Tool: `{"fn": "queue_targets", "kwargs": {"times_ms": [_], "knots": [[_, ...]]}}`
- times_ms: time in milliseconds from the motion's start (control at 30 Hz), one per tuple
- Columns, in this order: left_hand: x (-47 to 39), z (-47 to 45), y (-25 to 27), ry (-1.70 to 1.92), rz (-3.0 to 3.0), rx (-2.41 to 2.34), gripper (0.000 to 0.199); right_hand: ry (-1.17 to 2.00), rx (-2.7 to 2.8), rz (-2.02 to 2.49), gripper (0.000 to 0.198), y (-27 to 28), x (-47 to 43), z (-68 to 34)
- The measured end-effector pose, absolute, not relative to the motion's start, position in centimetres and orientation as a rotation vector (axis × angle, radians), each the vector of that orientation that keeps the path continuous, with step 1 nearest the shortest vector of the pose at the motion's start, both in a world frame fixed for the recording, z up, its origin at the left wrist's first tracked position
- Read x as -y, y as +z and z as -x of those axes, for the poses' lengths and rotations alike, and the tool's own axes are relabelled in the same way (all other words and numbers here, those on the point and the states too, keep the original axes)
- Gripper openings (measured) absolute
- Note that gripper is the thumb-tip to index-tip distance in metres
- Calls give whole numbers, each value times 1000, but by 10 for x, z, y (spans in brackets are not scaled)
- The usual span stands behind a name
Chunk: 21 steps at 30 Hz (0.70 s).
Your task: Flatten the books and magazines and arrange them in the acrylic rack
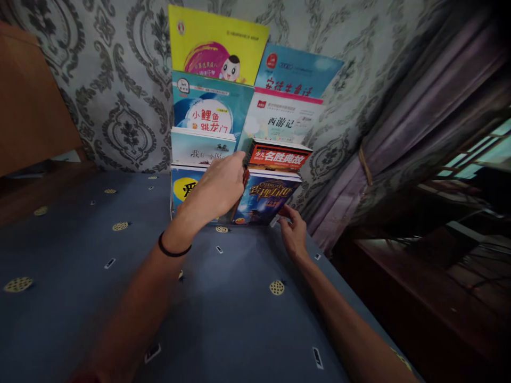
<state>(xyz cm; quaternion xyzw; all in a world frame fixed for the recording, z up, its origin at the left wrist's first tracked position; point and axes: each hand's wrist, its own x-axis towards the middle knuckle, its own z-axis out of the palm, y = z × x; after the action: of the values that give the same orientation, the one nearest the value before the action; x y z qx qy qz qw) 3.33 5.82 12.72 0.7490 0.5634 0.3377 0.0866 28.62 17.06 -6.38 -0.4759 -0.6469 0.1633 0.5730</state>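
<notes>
Two columns of books stand in tiers against the wall. My left hand [217, 186], a dark band at its wrist, reaches between the columns. Its fingers are bent at the left edge of a red-titled book [277, 157], their tips partly hidden. In front of that book stands a dark blue book [265, 199]. My right hand [293, 231] is low at the right side of this stack, its fingers curled by the lower corner beside a small white piece [274, 221]; what they grip is hidden. Behind my left forearm, a blue book with a yellow circle [181, 186] is partly covered.
Higher up are a yellow book [219, 40], a teal book [215, 101], a blue book [299, 69] and a white book with a pink top edge [283, 114]. Blue cloth with pineapple prints [80, 319] covers the surface. A tied curtain [371, 143] hangs at right.
</notes>
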Motion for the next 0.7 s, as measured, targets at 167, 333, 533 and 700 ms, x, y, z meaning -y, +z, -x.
{"fn": "queue_targets", "kwargs": {"times_ms": [167, 333, 533, 700], "knots": [[-59, -31, 128, 1002, -2190, -1710, 37, 364, 1522, 1107, 51, -65, -172, -286], [-57, -32, 129, 934, -2238, -1684, 36, 362, 1520, 1121, 52, -64, -170, -284], [-46, -51, 125, 680, -2430, -1636, 30, 296, 1456, 1174, 38, -64, -163, -280], [-17, -81, 98, 200, -2606, -1285, 24, 303, 1441, 1255, 23, -68, -161, -281]]}}
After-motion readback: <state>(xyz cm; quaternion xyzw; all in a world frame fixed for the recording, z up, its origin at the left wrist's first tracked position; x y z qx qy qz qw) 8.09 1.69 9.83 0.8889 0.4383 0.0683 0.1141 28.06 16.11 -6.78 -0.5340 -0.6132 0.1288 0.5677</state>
